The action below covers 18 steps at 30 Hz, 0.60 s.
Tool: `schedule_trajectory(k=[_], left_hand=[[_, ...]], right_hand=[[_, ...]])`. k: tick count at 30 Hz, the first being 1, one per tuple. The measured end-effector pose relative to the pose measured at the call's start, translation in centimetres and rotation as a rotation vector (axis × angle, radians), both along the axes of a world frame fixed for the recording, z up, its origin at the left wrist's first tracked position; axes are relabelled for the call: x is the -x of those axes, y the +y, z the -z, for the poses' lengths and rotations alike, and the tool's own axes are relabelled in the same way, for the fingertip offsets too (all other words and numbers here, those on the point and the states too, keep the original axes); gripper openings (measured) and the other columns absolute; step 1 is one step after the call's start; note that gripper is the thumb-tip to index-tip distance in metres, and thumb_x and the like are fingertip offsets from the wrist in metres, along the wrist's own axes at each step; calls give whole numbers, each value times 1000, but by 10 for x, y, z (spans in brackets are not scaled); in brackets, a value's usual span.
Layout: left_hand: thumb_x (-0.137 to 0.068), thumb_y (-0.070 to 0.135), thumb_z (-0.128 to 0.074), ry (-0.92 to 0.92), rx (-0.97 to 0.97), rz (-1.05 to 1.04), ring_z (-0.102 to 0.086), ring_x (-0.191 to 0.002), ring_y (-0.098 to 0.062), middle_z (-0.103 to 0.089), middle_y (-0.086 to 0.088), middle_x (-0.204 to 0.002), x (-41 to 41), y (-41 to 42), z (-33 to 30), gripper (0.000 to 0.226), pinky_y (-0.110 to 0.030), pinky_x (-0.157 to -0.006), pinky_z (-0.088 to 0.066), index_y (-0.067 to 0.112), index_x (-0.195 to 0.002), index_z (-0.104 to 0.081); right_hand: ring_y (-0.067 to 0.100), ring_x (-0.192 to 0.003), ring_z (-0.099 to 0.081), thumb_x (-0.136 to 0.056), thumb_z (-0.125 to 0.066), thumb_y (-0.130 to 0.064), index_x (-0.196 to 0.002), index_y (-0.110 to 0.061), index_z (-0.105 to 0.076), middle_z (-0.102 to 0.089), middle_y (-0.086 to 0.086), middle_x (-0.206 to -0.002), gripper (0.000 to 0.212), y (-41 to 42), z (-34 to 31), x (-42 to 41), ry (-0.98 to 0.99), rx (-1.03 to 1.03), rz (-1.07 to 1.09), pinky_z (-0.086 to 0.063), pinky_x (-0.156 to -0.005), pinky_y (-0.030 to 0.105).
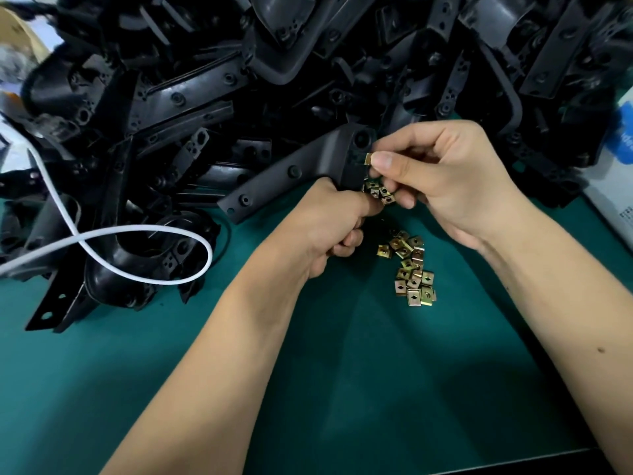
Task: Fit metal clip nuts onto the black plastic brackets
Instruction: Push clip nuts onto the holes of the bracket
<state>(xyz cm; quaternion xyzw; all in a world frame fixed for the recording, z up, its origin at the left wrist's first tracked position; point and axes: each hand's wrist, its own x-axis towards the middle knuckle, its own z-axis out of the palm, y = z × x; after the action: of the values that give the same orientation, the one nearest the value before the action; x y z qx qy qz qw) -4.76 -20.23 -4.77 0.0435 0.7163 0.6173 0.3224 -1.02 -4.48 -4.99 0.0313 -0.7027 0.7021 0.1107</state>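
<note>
My left hand (337, 222) grips a long black plastic bracket (291, 174) from below, holding it above the green mat. My right hand (442, 176) pinches one brass-coloured clip nut (370, 158) between thumb and forefinger, right at the bracket's right end. Several more clip nuts (378, 192) are cupped in the lower fingers of the same hand. A loose heap of clip nuts (411, 269) lies on the mat below my hands.
A large pile of black brackets (239, 80) fills the back and left of the green mat (342, 371). A white cable (137, 255) loops over the left brackets. Boxes (616, 173) stand at the right edge.
</note>
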Motion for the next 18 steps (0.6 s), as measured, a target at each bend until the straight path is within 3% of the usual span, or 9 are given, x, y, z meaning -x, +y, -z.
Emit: schedule_trajectory(k=[6,14,16,18], left_hand=[[-97,0,-56,3,16,-41,-27,-36,-8,-32,0,-60,-1,3,1,18,-15,-36,-19,12,-106,-47],[-96,0,-57,18,81,-49,-29,-33,-8,-35,-3,-60,-1,3,4,21,-15,-35,-19,10,-102,-39],[-97,1,-57,28,111,-36,-30,-32,-8,-35,-3,-59,-1,3,3,20,-15,-34,-20,9,-102,-39],[-96,1,-57,46,147,-13,-30,-32,-8,-35,-4,-59,0,3,2,20,-16,-34,-20,9,-102,-39]], right_hand=[[18,-55,-60,-88,-80,-6,-85,-13,-78,-72,16,-72,7,-7,-4,-1,84,-108,46,-47,-47,23],[21,-50,-62,-87,-81,-9,-88,-8,-75,-71,9,-67,7,-7,-12,-3,140,-281,40,-46,-45,25],[17,-52,-63,-85,-81,-9,-99,-7,-69,-71,6,-70,18,-3,-16,-4,168,-333,43,-46,-48,24],[19,-56,-65,-84,-80,-11,-123,-14,-59,-70,7,-72,44,1,-19,-5,201,-395,23,-49,-53,25]])
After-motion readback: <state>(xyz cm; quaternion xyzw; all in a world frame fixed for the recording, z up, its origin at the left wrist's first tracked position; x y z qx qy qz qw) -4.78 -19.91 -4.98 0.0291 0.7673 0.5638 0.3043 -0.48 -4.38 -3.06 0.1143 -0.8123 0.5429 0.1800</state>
